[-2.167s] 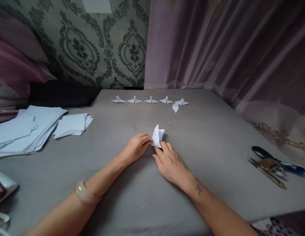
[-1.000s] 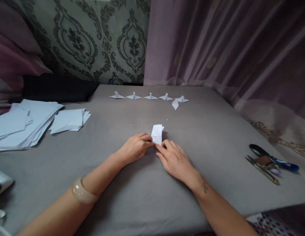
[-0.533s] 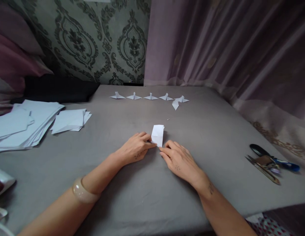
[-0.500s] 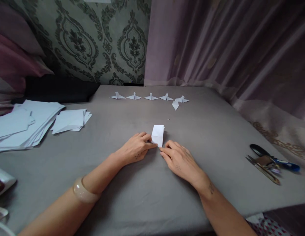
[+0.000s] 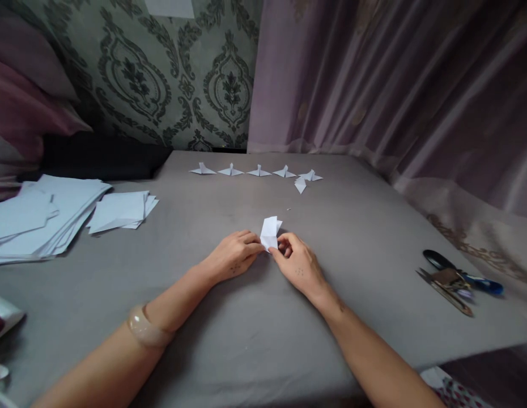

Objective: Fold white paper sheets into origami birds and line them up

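Observation:
A small folded sheet of white paper (image 5: pixel 269 228) is held between my hands above the middle of the grey table (image 5: pixel 229 340). My left hand (image 5: pixel 237 253) pinches its lower left corner, fingers closed. With thumb and forefinger, my right hand (image 5: pixel 298 262) grips the lower right edge. A crease crosses the paper, and one layer stands apart at its right side. Farther back, several folded white paper figures (image 5: pixel 259 170) with pointed wings stand in a row. A small kite-shaped folded paper (image 5: pixel 301 185) lies by the rightmost figure.
At the left lie a stack of white sheets (image 5: pixel 72 209) and a smaller pile of square papers (image 5: pixel 121 209). Scissors (image 5: pixel 446 292) and a blue-and-black tool (image 5: pixel 482 283) lie at the right. A tiny white scrap (image 5: pixel 288 209) sits beyond my hands. Curtains (image 5: pixel 331 85) hang along the right.
My right hand has moved up along the paper's right edge and now grips it with thumb and finger. The paper's layers have spread apart at the right. My left hand stays at the corner.

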Available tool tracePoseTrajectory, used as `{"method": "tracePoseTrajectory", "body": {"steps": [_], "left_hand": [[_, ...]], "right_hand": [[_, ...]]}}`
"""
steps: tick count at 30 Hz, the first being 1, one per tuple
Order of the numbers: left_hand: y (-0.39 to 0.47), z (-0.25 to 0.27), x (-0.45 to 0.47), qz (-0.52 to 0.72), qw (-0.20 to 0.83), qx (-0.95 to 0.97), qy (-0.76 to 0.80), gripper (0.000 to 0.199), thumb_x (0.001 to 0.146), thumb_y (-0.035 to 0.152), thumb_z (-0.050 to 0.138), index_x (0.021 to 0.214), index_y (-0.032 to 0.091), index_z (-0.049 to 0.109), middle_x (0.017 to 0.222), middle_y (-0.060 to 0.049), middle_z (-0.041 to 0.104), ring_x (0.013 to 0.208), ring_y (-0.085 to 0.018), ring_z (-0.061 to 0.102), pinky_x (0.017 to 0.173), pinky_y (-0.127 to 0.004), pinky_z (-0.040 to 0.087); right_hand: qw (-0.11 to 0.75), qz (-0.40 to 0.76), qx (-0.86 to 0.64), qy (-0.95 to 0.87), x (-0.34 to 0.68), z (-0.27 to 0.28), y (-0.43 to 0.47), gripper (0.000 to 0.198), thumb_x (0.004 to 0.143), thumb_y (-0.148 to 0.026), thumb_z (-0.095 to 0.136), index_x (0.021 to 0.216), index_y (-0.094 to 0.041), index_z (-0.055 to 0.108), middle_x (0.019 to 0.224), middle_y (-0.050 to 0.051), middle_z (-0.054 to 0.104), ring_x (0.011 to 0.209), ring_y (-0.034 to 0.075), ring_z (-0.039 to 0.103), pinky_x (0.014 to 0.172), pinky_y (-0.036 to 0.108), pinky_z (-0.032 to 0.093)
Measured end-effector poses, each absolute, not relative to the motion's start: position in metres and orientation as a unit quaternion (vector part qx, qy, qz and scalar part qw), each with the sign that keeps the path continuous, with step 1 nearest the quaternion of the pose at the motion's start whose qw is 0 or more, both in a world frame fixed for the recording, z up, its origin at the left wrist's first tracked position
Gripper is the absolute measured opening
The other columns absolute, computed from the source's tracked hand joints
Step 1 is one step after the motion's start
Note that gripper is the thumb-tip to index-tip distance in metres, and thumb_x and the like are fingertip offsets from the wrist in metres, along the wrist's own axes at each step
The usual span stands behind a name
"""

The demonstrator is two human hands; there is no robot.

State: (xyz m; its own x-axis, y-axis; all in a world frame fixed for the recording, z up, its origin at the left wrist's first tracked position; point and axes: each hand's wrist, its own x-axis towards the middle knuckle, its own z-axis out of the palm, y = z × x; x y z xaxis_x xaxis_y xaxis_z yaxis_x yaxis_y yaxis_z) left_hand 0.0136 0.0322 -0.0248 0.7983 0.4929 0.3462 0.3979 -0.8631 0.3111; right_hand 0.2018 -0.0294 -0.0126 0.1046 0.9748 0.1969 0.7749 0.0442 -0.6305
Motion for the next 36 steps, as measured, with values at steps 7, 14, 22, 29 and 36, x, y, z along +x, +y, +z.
{"method": "tracePoseTrajectory", "body": {"steps": [7,14,22,29,36], "left_hand": [[0.030,-0.020,0.015,0.332,0.054,0.884,0.323,0.019,0.089,0.022,0.046,0.108,0.017,0.048,0.103,-0.010,0.056,0.096,-0.021,0.053,0.083,-0.035,0.046],[0.028,-0.018,0.015,0.337,-0.014,0.863,0.376,0.050,0.082,0.019,0.053,0.129,0.018,0.035,0.125,-0.016,0.043,0.118,-0.029,0.038,0.098,-0.047,0.032],[0.039,-0.023,0.004,0.271,-0.048,0.888,0.368,0.021,0.081,0.008,0.047,0.090,0.022,0.061,0.124,-0.007,0.056,0.118,-0.029,0.040,0.095,-0.050,0.028],[0.028,-0.016,0.011,0.219,-0.038,0.933,0.284,0.025,0.082,0.007,0.044,0.085,0.021,0.065,0.093,-0.005,0.068,0.105,-0.024,0.051,0.099,-0.048,0.022],[0.025,-0.018,0.015,0.194,-0.052,0.940,0.276,0.021,0.086,0.014,0.046,0.089,0.022,0.065,0.095,-0.006,0.067,0.099,-0.024,0.051,0.096,-0.048,0.024]], "right_hand": [[0.296,0.123,-0.627,-0.710,0.198,-0.012,-0.033,0.009,0.085,-0.021,0.052,0.084,-0.021,0.060,0.083,0.002,0.061,0.069,0.013,0.057,0.062,0.023,0.041],[0.283,0.058,-0.615,-0.734,0.198,-0.013,-0.034,0.018,0.089,-0.017,0.045,0.086,-0.021,0.062,0.087,0.004,0.062,0.077,0.014,0.058,0.070,0.024,0.042],[0.295,0.092,-0.606,-0.733,0.202,-0.018,-0.031,0.028,0.087,-0.012,0.043,0.107,-0.021,0.060,0.109,0.006,0.063,0.099,0.018,0.059,0.086,0.030,0.047],[0.307,0.111,-0.605,-0.726,0.206,-0.016,-0.030,0.051,0.080,-0.008,0.044,0.129,-0.022,0.048,0.142,0.011,0.038,0.123,0.023,0.047,0.096,0.038,0.047],[0.282,0.078,-0.593,-0.750,0.207,-0.015,-0.034,0.038,0.080,-0.007,0.048,0.110,-0.025,0.062,0.117,0.009,0.050,0.102,0.020,0.054,0.085,0.035,0.051]]}}
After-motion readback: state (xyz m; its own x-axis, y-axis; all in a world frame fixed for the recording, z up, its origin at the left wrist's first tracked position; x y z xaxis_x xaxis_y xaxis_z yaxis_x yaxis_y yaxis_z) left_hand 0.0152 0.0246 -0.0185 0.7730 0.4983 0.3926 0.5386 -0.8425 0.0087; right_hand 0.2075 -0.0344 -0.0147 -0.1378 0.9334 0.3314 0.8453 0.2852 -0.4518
